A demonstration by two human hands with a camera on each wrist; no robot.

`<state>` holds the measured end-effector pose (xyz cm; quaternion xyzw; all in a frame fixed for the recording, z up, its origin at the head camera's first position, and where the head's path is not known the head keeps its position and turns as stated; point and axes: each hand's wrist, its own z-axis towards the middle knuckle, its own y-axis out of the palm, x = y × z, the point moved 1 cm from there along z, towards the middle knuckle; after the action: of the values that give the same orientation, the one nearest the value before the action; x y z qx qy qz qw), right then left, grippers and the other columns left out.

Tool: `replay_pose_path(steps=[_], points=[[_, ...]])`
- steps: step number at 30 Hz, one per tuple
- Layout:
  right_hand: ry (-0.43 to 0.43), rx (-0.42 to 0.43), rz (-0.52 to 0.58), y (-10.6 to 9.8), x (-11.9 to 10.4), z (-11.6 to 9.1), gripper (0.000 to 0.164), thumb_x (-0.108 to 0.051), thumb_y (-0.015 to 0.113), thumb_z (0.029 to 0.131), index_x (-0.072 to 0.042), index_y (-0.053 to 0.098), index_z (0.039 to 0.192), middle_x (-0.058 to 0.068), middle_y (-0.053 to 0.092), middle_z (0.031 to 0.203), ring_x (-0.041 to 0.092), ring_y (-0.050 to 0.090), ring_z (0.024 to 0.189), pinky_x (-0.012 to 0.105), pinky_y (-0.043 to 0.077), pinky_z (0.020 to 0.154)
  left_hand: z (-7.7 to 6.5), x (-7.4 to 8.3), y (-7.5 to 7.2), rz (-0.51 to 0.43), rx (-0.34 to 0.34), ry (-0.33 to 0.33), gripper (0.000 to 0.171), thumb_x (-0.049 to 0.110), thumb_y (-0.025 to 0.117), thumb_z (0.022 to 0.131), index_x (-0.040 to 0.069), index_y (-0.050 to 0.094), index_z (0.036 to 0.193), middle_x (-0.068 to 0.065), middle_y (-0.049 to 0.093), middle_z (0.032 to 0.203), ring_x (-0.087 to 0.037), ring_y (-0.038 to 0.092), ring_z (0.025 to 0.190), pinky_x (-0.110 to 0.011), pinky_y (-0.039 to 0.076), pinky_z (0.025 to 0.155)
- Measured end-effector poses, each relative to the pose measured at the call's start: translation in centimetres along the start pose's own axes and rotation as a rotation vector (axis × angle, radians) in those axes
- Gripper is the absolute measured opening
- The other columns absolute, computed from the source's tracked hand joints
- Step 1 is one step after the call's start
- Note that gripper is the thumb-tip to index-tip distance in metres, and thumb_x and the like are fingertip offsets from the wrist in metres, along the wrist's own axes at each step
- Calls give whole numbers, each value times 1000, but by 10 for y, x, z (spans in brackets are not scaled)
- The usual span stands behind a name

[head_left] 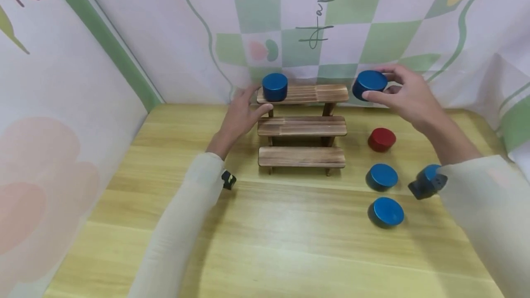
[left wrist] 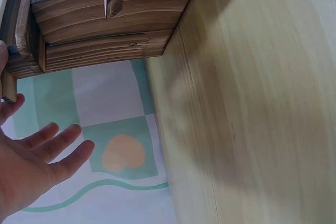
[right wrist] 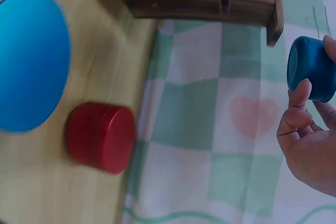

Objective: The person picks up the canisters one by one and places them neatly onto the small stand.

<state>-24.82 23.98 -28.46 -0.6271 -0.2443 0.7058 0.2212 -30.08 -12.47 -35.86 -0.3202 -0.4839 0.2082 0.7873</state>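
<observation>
Pale sleeves (head_left: 488, 210) lie nearest the head camera, both forearms reaching forward on either side of the wooden stand (head_left: 304, 126), a three-step piece on the surface (head_left: 298, 238).

Left hand (head_left: 241, 113): at the stand's left end, wrist low and fingers pointing up and away. Thumb lies along the front edge of the top step and the forefinger at its rear, pinching the plank between them; the left wrist view shows the remaining fingers spread and nearly straight, clear of the wood.

Right hand (head_left: 414, 98): raised to the right of the stand, about level with the top step, wrist angled inward. Thumb and fingers are parted by the width of the held blue cylinder (head_left: 371, 80) and grip its sides; the cylinder is off the surface and apart from the stand.

Second blue cylinder (head_left: 275, 87) rests on the stand's top step, left end. Right of the stand, a red cylinder (head_left: 382, 140) stands farthest back, with further blue cylinders (head_left: 387, 212) nearer the person, one partly hidden by a black wrist device (head_left: 426, 183).
</observation>
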Motion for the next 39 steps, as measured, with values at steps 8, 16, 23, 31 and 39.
replay_pose_path(steps=[8,16,23,31,39], points=[[-45,-68,-70,17,-32,20,75,-42,74,90,-8,42,149,16,51,133,28,50,105,24,45,71,0,-1,-1,4,8,-14,70,48,66,95,12,43,150,-20,49,139,-31,51,115,-50,46,94],[-34,-120,-131,22,-40,23,77,-43,73,90,-3,41,148,26,48,136,41,47,118,36,46,81,7,10,15,-23,-44,-10,71,48,66,95,13,42,151,-17,47,143,-34,48,126,-51,44,100],[-24,-143,-180,31,-46,27,81,-49,72,89,-4,40,148,27,48,139,43,48,120,56,45,95,6,16,14,-7,-40,-26,73,51,65,95,13,41,152,-17,46,145,-32,50,125,-50,45,98],[-19,-162,-178,33,-46,30,80,-47,72,90,-3,40,148,27,47,140,43,49,118,55,46,95,4,15,11,-17,-52,-26,72,50,65,95,13,40,153,-19,46,144,-33,52,121,-50,46,96],[-29,-145,-148,35,-48,28,82,-48,75,88,-8,40,151,24,46,145,43,48,124,57,45,98,5,12,7,-31,-37,-24,70,44,68,95,13,42,152,-16,48,142,-32,54,113,-48,47,92]])
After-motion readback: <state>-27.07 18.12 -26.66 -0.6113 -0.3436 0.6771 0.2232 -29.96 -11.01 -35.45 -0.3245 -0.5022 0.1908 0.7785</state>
